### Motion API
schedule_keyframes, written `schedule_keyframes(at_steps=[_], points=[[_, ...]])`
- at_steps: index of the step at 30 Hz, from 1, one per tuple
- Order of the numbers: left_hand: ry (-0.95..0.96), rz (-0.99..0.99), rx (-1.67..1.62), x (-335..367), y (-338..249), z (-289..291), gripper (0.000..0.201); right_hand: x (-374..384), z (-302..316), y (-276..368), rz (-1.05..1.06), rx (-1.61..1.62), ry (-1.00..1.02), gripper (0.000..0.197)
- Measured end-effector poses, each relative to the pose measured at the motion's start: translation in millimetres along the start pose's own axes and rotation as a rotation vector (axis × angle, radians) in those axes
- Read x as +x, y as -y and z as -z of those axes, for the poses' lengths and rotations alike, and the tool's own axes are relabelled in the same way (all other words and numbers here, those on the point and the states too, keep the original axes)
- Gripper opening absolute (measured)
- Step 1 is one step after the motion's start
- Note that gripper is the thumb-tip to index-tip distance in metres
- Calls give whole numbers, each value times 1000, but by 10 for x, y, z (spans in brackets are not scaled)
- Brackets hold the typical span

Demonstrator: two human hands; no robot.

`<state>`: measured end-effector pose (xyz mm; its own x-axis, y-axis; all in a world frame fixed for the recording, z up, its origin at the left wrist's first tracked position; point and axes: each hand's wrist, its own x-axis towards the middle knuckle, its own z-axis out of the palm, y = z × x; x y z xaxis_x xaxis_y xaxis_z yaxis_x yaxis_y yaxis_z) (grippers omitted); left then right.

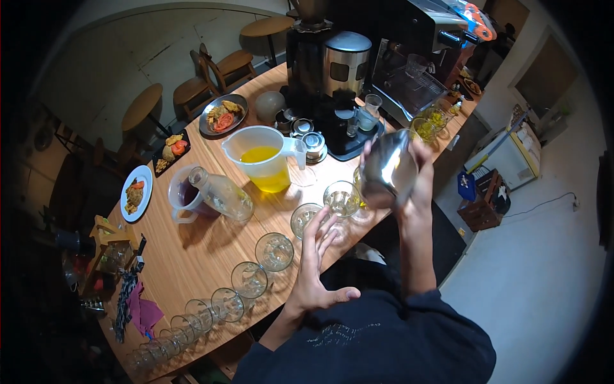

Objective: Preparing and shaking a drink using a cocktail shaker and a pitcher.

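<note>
My right hand [420, 169] is wrapped around a shiny rounded steel vessel [387, 171], held tilted above the table's near edge. Partly behind the vessel, a glass with yellow liquid [361, 200] shows. My left hand [312, 272] is open, fingers stretched out and thumb apart. Its fingertips are close to a clear glass [306, 217], and whether they touch it I cannot tell. Another clear glass [342, 197] stands between that one and the vessel. Farther in, a plastic measuring jug [259, 153] contains yellow liquid.
Several clear glasses [275, 251] line the near edge toward the left. A glass bottle [224, 195] leans beside a jug of dark liquid [187, 192]. Plates of food, including a white plate [136, 192], sit at the far left. An espresso machine [409, 70] stands at the back right.
</note>
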<state>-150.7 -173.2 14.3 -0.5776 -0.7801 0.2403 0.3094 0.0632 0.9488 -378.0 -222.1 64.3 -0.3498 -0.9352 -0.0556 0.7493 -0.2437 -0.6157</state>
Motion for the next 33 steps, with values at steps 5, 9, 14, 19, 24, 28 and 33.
schedule_keyframes(at_steps=[5,9,14,19,24,28,33], points=[[-109,-76,-72,175,-214,12,141,572,-529,374,-286,715,236,66],[-90,-60,-85,168,-187,20,139,361,-395,303,-211,485,394,72],[-146,-58,-89,8,-17,95,131,-614,255,-322,-119,-189,92,71],[-175,-90,-226,62,49,-2,123,-960,53,-612,-265,-167,-54,57],[-688,-549,-221,1,24,60,67,-204,-460,-552,-707,417,305,57],[-732,-681,-258,13,-47,128,59,420,-1224,-435,-492,308,528,50],[-730,-798,-201,58,-47,143,62,210,-1495,-499,-62,81,624,61]])
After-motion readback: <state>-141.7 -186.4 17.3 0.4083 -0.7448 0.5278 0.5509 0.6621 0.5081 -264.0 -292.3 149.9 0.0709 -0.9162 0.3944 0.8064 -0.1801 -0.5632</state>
